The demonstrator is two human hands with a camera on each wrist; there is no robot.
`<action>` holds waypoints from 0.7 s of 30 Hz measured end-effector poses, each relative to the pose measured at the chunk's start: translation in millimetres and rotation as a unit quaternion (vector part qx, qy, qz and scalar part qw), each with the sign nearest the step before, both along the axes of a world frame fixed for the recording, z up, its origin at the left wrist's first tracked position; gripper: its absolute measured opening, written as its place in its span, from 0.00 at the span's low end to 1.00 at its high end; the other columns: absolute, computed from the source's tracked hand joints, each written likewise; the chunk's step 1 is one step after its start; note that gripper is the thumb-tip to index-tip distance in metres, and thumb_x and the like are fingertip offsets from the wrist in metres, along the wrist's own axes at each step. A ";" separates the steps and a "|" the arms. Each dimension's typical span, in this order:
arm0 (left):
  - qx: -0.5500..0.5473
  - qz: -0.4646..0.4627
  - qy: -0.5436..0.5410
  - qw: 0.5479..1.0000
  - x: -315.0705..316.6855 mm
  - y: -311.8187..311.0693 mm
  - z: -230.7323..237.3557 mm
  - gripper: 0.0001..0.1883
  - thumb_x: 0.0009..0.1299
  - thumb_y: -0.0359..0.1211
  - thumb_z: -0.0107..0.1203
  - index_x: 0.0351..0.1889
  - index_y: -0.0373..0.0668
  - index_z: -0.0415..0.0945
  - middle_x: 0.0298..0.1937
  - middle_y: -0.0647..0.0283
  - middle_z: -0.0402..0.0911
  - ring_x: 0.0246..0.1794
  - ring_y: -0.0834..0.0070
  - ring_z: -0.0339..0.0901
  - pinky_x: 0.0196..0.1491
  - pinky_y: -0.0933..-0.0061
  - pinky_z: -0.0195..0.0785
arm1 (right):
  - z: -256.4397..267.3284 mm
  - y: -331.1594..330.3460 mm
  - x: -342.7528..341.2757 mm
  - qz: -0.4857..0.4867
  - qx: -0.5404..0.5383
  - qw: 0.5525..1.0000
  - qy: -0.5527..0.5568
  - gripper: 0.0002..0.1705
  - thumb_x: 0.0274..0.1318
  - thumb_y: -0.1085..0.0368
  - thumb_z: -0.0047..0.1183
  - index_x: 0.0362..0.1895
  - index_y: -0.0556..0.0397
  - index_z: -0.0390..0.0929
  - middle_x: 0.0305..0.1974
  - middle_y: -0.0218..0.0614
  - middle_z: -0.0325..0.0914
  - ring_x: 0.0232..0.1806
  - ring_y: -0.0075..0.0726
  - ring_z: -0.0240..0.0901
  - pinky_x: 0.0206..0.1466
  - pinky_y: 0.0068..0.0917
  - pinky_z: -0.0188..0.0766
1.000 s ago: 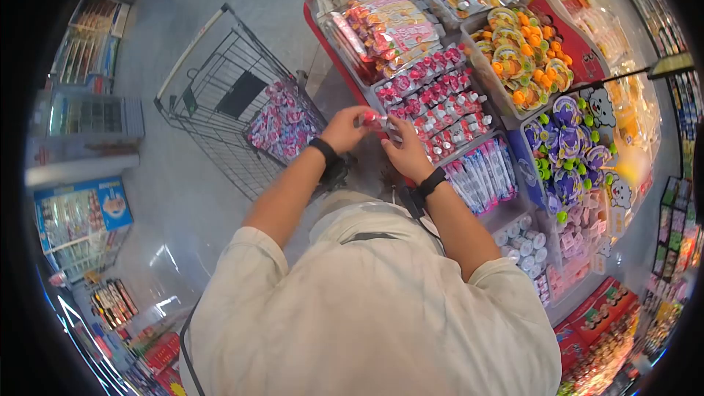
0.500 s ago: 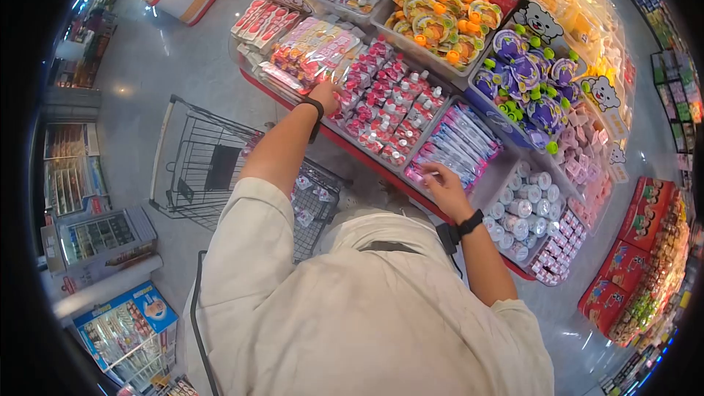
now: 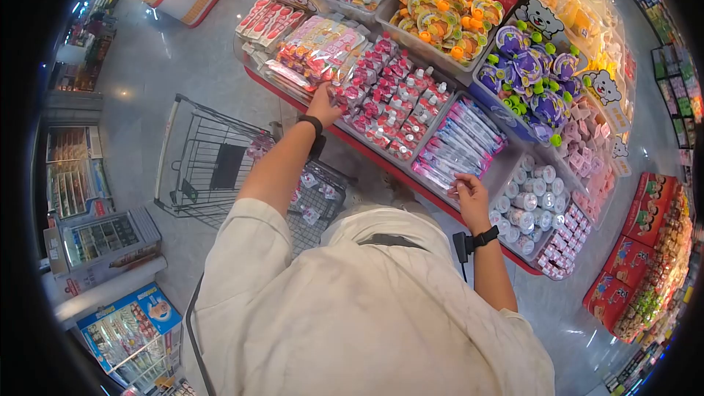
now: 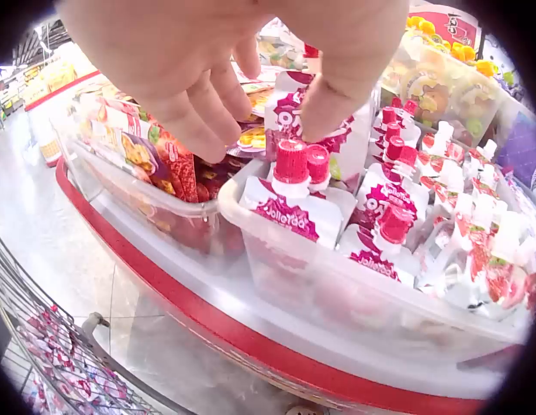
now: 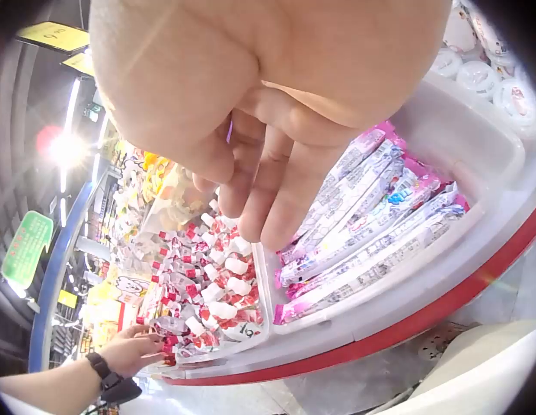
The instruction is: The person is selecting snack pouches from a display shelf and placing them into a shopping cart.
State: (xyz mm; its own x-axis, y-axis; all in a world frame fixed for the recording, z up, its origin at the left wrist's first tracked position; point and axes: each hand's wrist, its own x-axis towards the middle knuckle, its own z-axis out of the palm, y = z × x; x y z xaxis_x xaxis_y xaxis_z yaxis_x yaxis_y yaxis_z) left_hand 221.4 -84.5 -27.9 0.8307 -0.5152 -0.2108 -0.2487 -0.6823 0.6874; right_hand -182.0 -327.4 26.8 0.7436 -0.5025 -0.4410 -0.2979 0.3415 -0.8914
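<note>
At the front of the display my left hand (image 3: 323, 105) reaches over a bin of jelly drink pouches. In the left wrist view its thumb and fingers are spread just above pouches with magenta caps (image 4: 292, 162), holding nothing visible. White-capped pouches (image 4: 462, 216) stand further right in the same clear bin (image 4: 294, 268). My right hand (image 3: 469, 196) hovers with relaxed fingers at the near end of long pink-and-blue wrapped packs (image 3: 466, 145). Seen from the right wrist, the fingers (image 5: 290, 194) hang loosely extended beside these packs (image 5: 372, 225), with nothing in the grasp.
A wire shopping cart (image 3: 202, 154) with some small packs inside stands left of the display's red edge (image 3: 275, 90). Bags of snacks (image 3: 319, 44), orange-topped packs (image 3: 444, 11), purple packs (image 3: 528, 66) and round white tubs (image 3: 524, 202) fill neighbouring bins.
A second ago both hands met around a small red-and-white pouch; now they are apart. The left hand moved to the magenta-capped pouches, the right to the long packs. The view shifted along the display.
</note>
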 end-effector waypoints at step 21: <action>-0.001 0.491 0.139 0.860 -310.2 288.0 -92.7 0.08 0.71 0.29 0.56 0.46 0.43 0.80 0.40 0.61 0.83 0.38 0.71 0.81 0.43 0.68 0.75 | -13.6 150.0 170.3 0.614 -0.076 0.780 -0.092 0.10 0.60 0.65 0.61 0.38 0.62 0.82 0.30 0.34 0.80 0.32 0.27 0.77 0.38 0.26 0.75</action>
